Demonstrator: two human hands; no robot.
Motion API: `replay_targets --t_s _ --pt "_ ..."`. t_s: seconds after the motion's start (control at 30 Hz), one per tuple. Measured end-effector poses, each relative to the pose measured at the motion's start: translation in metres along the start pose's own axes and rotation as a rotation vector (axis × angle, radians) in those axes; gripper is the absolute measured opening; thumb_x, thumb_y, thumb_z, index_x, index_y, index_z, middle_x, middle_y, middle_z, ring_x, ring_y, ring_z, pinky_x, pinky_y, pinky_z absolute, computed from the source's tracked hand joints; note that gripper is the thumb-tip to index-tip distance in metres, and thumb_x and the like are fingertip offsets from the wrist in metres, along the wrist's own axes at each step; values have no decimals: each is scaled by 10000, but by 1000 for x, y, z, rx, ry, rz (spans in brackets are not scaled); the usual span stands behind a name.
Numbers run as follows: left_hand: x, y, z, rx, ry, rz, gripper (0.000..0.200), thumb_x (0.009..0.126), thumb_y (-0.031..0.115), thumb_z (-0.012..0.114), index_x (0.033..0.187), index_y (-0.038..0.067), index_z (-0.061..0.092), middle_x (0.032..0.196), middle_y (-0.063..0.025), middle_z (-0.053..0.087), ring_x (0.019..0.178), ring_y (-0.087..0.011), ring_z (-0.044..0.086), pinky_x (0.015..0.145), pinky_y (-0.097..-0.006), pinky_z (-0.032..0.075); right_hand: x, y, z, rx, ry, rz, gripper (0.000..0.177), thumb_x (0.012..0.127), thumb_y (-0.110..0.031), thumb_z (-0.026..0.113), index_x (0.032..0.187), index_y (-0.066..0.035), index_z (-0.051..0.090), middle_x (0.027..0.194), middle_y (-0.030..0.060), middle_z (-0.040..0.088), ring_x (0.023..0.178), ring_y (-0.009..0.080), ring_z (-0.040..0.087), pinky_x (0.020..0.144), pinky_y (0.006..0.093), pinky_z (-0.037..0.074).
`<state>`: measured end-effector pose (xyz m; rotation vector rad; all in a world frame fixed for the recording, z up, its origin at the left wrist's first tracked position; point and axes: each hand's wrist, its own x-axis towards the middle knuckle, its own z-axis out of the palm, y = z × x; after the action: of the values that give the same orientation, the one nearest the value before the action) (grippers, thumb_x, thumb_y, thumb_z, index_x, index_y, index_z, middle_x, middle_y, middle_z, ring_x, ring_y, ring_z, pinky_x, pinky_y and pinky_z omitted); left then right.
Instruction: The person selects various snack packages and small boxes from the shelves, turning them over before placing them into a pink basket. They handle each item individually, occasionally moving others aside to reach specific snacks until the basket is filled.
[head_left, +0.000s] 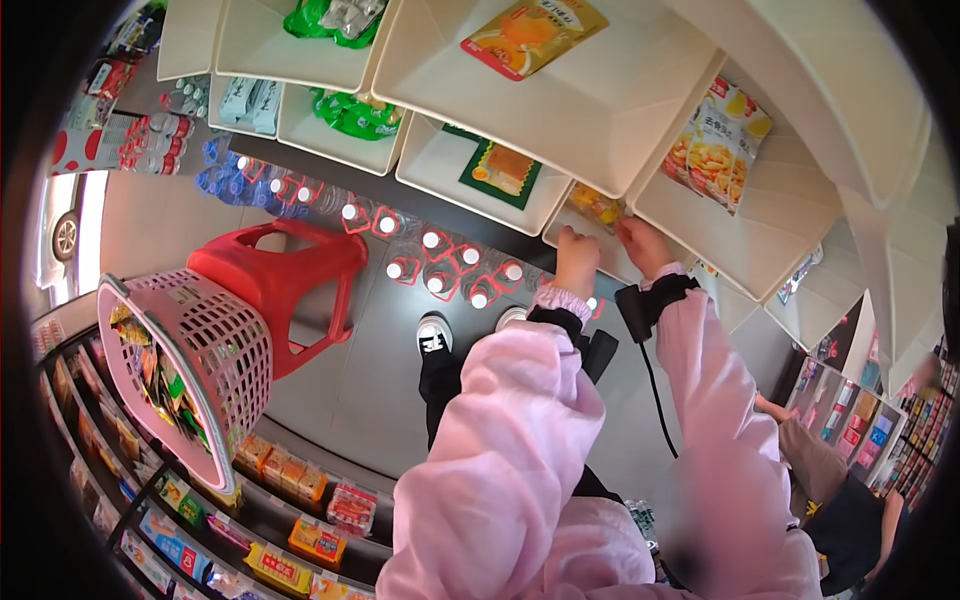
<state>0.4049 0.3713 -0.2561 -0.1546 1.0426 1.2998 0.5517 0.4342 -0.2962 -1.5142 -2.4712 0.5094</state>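
My left hand (577,264) is curled closed at the front of a low cream bin; what its fingers hold, if anything, is hidden. Beside it, my right hand (645,246) has its fingertips closed at the edge of a yellow snack packet (596,206) inside that same bin. The packet is partly covered by the bin above. To the left, a flat green-and-yellow packet (500,172) lies in the neighbouring bin. An orange-and-gold pouch (532,38) lies in the large bin above, and a white snack bag (718,145) in the bin to the right.
Several large bottles with white caps (436,262) stand on the floor beneath the bins. On the left, a pink basket (215,345) of packets is by a red stool (275,270). Shelves of packaged snacks (290,470) run behind. Another person (850,520) is at the lower right.
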Motion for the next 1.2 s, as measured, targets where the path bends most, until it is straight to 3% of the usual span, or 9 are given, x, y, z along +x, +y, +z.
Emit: replay_targets --t_s 0.13,0.27,0.4,0.57,0.77,0.9,0.93,1.1,1.2 --pt "12 -2 -1 6 36 -19 362 685 -73 440 1027 -31 331 767 -79 410 670 -176 454 551 -300 391 -1 48 40 203 -36 81 56 805 -99 554 782 -49 547 654 64 518 599 167 479 572 276 404" --pt "0 9 7 27 95 -54 303 730 -17 490 1004 -25 361 755 -66 424 641 -156 468 533 -279 399 10 -26 -13 1481 -59 991 76 829 -163 573 793 -101 546 694 -12 525 599 89 445 577 234 398" --pt "-13 9 8 109 98 58 266 777 62 553 1010 -3 442 764 -53 496 628 -120 498 519 -244 405 -23 -59 -56 1333 -74 968 147 825 -155 572 961 -114 533 825 -32 514 689 71 457 602 228 400" --pt "-90 40 -3 49 -43 -175 243 834 182 544 1013 26 492 873 -43 568 725 -137 573 656 -275 497 -84 -97 -104 1490 -110 791 249 854 -119 511 1089 -40 502 1003 9 549 871 93 514 737 248 422" --pt "-217 130 -67 81 -299 -232 295 859 154 523 1114 25 449 1054 -59 528 957 -142 534 813 -306 475 -103 -200 -157 1449 -463 656 276 843 -77 504 1109 -5 478 1052 52 561 942 131 543 814 277 444" --pt "-299 195 -125 111 -154 -70 295 861 103 500 1131 15 423 1102 -82 515 1007 -172 520 841 -313 465 -78 -302 -155 1223 -739 427 227 831 -120 550 1016 11 531 905 31 588 788 82 542 671 231 453" --pt "-319 213 -139 67 -95 -3 290 861 100 497 1128 10 428 1100 -89 520 1005 -183 525 840 -316 467 -70 -331 -149 1216 -812 372 220 833 -121 553 1002 19 551 938 30 582 860 83 519 743 233 428" --pt "-392 299 -205 -17 262 320 248 856 77 484 1094 9 474 1047 -94 557 927 -192 563 786 -316 499 -36 -486 -111 1378 -1044 -25 337 855 -123 511 1158 1 432 869 13 531 681 65 499 591 205 433" --pt "-410 342 -253 -69 360 562 200 842 56 491 1031 -6 502 981 -97 577 876 -185 576 741 -299 511 -15 -585 -90 1494 -1046 93 292 830 -58 464 1118 -17 444 857 3 530 645 50 506 526 183 441"
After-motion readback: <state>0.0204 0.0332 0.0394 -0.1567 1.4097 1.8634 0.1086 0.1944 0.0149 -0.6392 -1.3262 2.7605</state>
